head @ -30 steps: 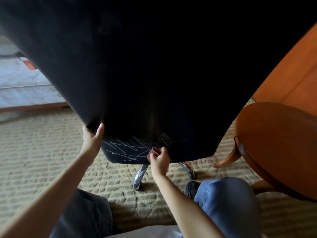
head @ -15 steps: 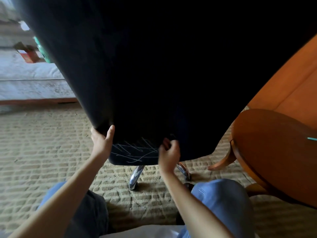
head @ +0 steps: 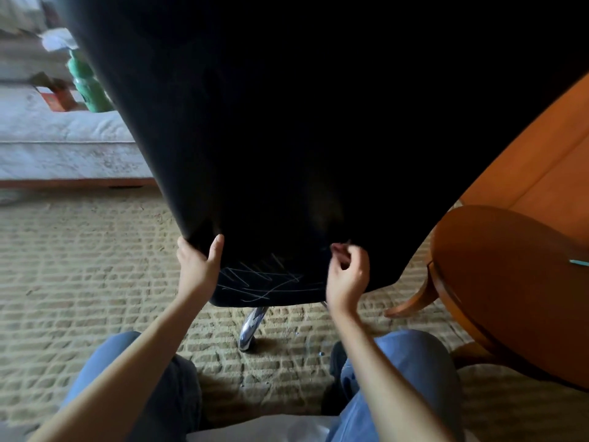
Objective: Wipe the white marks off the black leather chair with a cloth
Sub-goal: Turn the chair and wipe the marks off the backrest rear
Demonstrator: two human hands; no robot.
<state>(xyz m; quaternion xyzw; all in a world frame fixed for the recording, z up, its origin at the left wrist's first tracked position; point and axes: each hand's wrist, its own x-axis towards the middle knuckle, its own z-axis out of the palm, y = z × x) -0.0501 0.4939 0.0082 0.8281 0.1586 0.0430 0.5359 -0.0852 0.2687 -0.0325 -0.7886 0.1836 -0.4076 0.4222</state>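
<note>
Grips chair (head: 318, 122) edge with left hand (head: 197, 269), pinches cloth (head: 337, 248) in right hand (head: 347, 279) beside marks (head: 261, 279); arguably risks dropping cloth from so slight a pinch, leaving marks smeared.

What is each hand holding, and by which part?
The left hand grips the black chair by its side edge, near the white marks. The right hand pinches a reddish cloth; which part cannot be told.

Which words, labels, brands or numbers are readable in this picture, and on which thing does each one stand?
No text is readable.
Green plastic bottle: any label is too blurred.
Orange box beside it: too blurred.
White marks on the black leather chair: scribbled lines, no letters.
</note>
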